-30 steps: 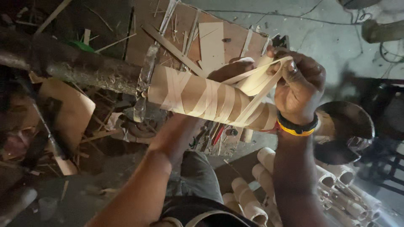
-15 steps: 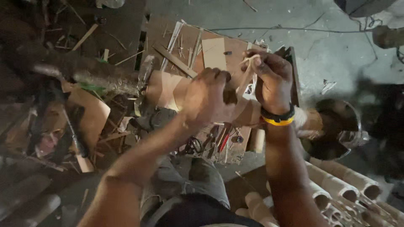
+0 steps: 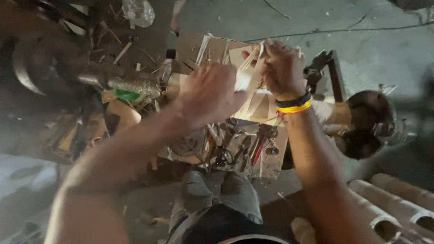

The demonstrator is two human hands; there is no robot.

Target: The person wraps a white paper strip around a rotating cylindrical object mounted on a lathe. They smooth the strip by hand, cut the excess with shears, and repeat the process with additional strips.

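Left hand: (image 3: 209, 92) just left of the frame's centre, blurred, fingers curled onto the near end of a pale paper strip (image 3: 247, 74); it seems to pinch or press the strip, though the blur hides the fingertips.
Right hand: (image 3: 282, 68) upper middle of the frame, closed into a fist around the far part of the same strip, which runs taut between the two hands; a black and yellow wristband (image 3: 294, 104) sits on the wrist.
Strip: held just above the cardboard tube (image 3: 260, 106), which lies across the middle of the frame on a dark spindle (image 3: 122, 83) coming in from the left.
Tube: only its stretch under and right of the hands shows, pale with slanted seams; whether the strip touches it is hidden by the hands.
Progress: judging from this, the winding is partway, the tube's visible surface already covered in turns, with the loose length in the hands left to lay down.
Finished pieces: several pale tubes (image 3: 398, 203) lie at the lower right.
Bench: (image 3: 266, 169) cluttered with small tools beneath the hands.
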